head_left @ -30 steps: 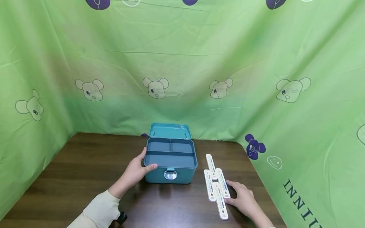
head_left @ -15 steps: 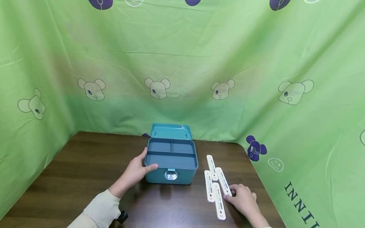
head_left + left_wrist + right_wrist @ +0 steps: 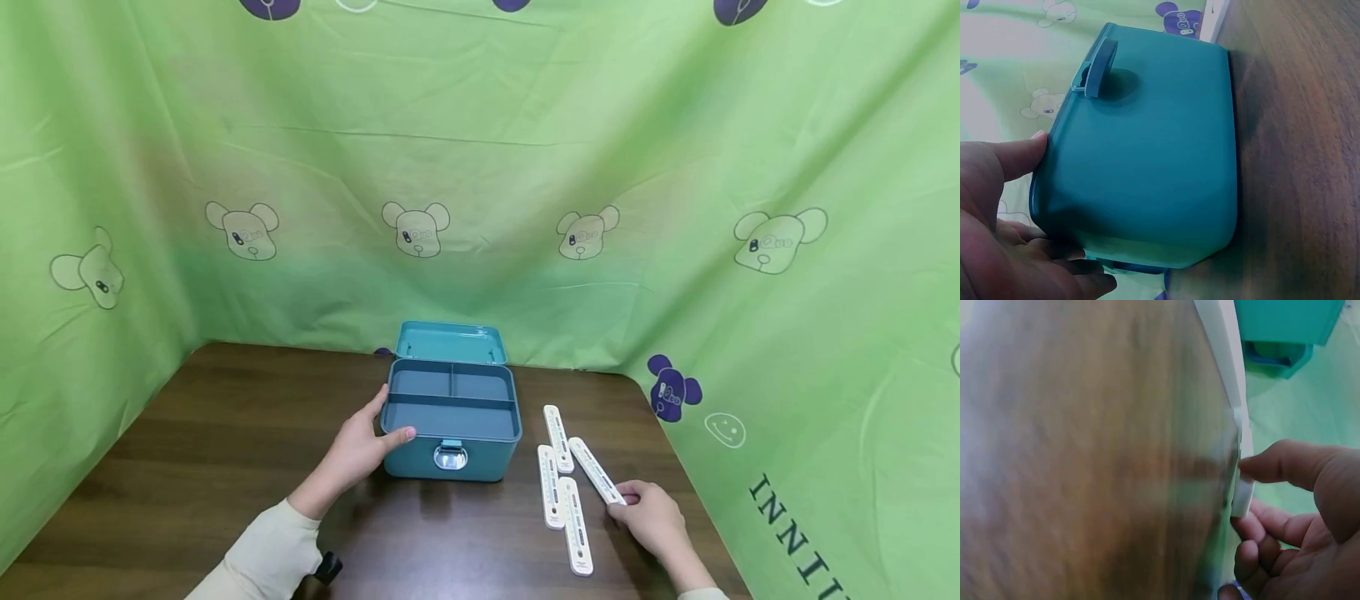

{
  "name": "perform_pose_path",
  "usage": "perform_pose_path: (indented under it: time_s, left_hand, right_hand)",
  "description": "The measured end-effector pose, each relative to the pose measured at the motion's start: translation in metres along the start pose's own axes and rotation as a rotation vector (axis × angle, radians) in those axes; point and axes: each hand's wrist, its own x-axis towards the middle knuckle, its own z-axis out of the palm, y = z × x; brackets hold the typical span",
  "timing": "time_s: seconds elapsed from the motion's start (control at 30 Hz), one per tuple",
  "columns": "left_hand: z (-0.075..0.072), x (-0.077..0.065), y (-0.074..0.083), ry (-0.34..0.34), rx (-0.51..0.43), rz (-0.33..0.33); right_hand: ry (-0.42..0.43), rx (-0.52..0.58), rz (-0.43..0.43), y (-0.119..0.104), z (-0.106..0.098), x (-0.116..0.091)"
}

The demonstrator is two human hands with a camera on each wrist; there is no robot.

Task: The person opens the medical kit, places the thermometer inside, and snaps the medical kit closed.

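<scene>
An open teal storage box with a metal latch stands on the table, its upper tray divided into 3 compartments. My left hand holds its front left corner, thumb at the front rim and fingers along the left side. My right hand pinches the near end of a white thermometer between thumb and fingers. The thermometer slants, its far end beside the others. Left of it lie 3 similar thermometers: a far one, a left one and a near one.
The box's raised lid leans back toward the green printed curtain, which closes off the back and both sides. The dark wooden table spreads left of the box. A black strap-like item shows at the left sleeve.
My right hand has taken hold of the rightmost thermometer and swung its near end to the right, away from the other 3. My left hand has stayed on the box.
</scene>
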Motion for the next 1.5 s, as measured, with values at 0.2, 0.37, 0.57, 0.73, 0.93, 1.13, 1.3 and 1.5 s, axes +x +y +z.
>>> perform_pose_path:
  time_s: [0.2,0.37,0.57,0.73,0.93,1.13,1.3,1.5]
  left_hand:
    - [0.001,-0.001,-0.001,-0.012,0.063,0.012]
    - [-0.007,0.001,-0.003,-0.045,0.137,0.075]
    - [-0.013,0.006,-0.013,-0.068,0.17,0.181]
    - [-0.012,0.007,-0.02,-0.073,0.129,0.217]
    - [-0.008,0.009,-0.025,-0.088,0.061,0.2]
    - [-0.008,0.01,-0.023,-0.093,0.046,0.182]
    - [-0.009,0.008,-0.021,-0.097,0.08,0.194]
    - [-0.009,0.005,-0.021,-0.097,0.173,0.216]
  right_hand:
    - [0.006,0.11,0.006,0.01,-0.005,0.005]
    - [0.021,0.19,-0.022,0.014,-0.007,0.011]
    - [0.079,0.212,-0.135,0.01,-0.014,0.015]
    - [0.098,0.238,-0.189,0.002,-0.021,0.021]
    - [0.103,0.253,-0.233,-0.006,-0.028,0.031]
    - [0.112,0.251,-0.273,-0.014,-0.038,0.038]
    - [0.092,0.248,-0.317,-0.024,-0.049,0.043]
    - [0.067,0.243,-0.419,-0.036,-0.061,0.045]
